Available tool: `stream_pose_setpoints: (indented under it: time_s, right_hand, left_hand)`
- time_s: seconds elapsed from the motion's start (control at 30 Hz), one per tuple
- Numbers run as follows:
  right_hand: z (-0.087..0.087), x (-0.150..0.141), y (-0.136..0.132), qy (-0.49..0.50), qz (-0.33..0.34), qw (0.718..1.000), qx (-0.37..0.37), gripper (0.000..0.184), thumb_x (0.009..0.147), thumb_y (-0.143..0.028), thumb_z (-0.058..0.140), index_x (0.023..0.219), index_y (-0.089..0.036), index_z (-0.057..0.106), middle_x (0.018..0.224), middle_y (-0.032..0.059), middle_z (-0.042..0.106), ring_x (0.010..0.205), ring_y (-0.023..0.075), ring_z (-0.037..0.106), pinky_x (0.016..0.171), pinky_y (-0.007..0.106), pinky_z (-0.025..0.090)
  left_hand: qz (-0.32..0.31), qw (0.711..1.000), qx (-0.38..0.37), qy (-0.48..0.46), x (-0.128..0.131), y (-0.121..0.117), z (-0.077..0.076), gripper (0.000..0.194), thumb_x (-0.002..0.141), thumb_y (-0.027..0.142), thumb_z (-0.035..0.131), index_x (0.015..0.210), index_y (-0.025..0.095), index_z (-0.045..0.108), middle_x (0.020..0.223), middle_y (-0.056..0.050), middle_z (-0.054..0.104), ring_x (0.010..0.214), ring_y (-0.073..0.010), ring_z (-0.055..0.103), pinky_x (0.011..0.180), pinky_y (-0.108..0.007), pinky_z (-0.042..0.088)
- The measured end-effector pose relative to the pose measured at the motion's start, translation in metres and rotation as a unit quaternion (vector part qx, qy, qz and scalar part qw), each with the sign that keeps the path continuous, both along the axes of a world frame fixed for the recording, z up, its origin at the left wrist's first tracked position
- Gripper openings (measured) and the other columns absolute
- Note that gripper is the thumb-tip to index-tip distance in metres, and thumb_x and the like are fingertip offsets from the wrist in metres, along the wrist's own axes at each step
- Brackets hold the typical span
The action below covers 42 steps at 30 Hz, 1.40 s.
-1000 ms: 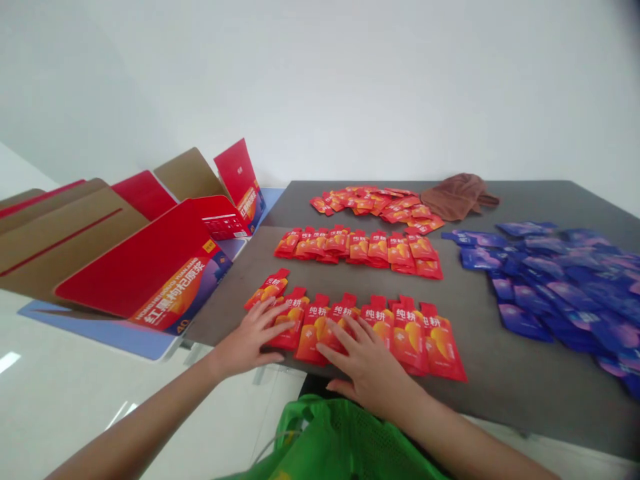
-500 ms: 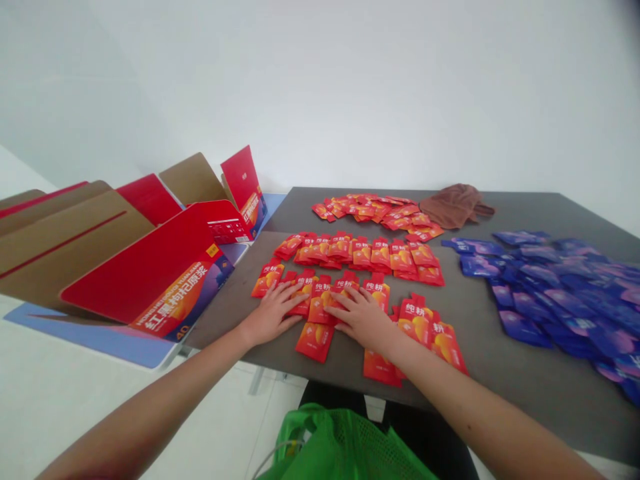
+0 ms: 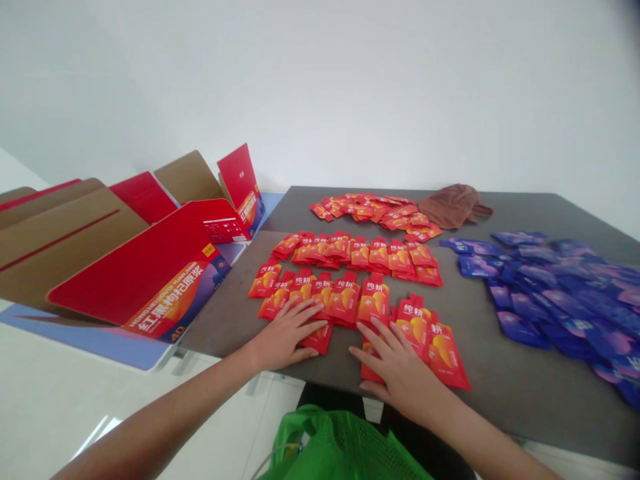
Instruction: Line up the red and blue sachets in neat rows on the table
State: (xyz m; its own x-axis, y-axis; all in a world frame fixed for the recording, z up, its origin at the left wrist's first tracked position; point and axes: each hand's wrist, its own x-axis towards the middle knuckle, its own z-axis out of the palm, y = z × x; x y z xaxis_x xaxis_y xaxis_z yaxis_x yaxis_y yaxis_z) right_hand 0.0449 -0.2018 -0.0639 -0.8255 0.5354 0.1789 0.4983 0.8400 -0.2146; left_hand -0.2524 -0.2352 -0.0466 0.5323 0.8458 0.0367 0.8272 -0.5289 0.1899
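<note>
Several red pouches (image 3: 345, 300) with orange fruit prints lie in an uneven front row on the dark table (image 3: 500, 380). My left hand (image 3: 285, 335) rests with spread fingers over the lower ends of pouches at the row's left, partly covering a lower red pouch (image 3: 319, 339). To the right, my right hand (image 3: 395, 363) lies flat with fingers apart across other red pouches, half hiding one near the table edge. Beside it, a red pouch (image 3: 447, 353) slants at the row's right end. Neither hand grips anything.
Behind is a second row of red pouches (image 3: 360, 253), then a loose red heap (image 3: 375, 208) next to a brown cloth (image 3: 455, 205). Blue pouches (image 3: 565, 287) are heaped on the right. Open red cartons (image 3: 145, 260) stand at the left of the table.
Several front-row pouches have shifted away from me, toward the second row, leaving others nearer the edge. Both hands moved forward with them, then drew back toward me; my right hand is now farther right.
</note>
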Motion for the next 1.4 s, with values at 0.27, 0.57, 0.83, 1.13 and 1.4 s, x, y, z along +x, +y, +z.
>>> stream_pose_setpoints:
  time_s: [0.27,0.57,0.83,1.13,1.4]
  right_hand:
    - [-0.009,-0.006,0.020,0.026,-0.029,0.999,0.032,0.053,0.082,-0.036,0.070,0.133,-0.024,0.057,0.146,0.0127,0.048,0.134,0.0345,0.043,0.104,0.056,0.044]
    - [-0.013,-0.006,0.019,0.051,-0.042,0.998,0.022,0.056,0.081,-0.035,0.072,0.133,-0.024,0.056,0.145,0.0113,0.049,0.133,0.0335,0.045,0.105,0.055,0.044]
    - [-0.011,-0.004,0.022,0.044,-0.029,0.998,0.020,0.054,0.080,-0.036,0.073,0.130,-0.021,0.059,0.145,0.0125,0.050,0.133,0.0336,0.045,0.105,0.054,0.044]
    - [-0.010,-0.003,0.036,0.048,-0.013,0.998,0.026,0.046,0.081,-0.028,0.073,0.124,-0.019,0.063,0.139,0.0108,0.056,0.128,0.0315,0.050,0.104,0.051,0.047]
    - [-0.013,-0.002,0.034,0.062,-0.019,0.998,0.025,0.041,0.082,-0.028,0.071,0.121,-0.020,0.065,0.140,0.0101,0.055,0.130,0.0301,0.048,0.106,0.050,0.045]
  left_hand:
    - [0.303,0.943,0.096,-0.096,-0.059,0.091,0.021,0.054,0.095,0.033,0.043,0.146,0.018,0.037,0.150,-0.013,0.042,0.140,-0.0225,0.037,0.115,-0.042,0.031]
    - [0.407,0.913,-0.007,-0.013,-0.091,0.153,0.006,0.043,0.086,0.029,0.054,0.126,0.014,0.058,0.128,-0.018,0.064,0.120,-0.0325,0.059,0.103,-0.045,0.041]
    - [0.378,0.925,0.016,-0.047,-0.092,0.121,0.012,0.051,0.093,0.031,0.043,0.138,0.009,0.048,0.143,-0.017,0.051,0.133,-0.0265,0.048,0.112,-0.040,0.034]
    - [0.163,0.981,-0.069,-0.072,-0.109,0.027,0.000,0.080,0.079,0.060,0.065,0.146,0.021,0.041,0.159,-0.013,0.027,0.148,-0.0320,0.018,0.117,-0.052,0.025]
    - [0.166,0.976,0.021,-0.142,-0.090,0.004,-0.011,0.046,0.090,0.046,0.057,0.130,0.023,0.058,0.140,-0.010,0.056,0.131,-0.0250,0.049,0.111,-0.046,0.039]
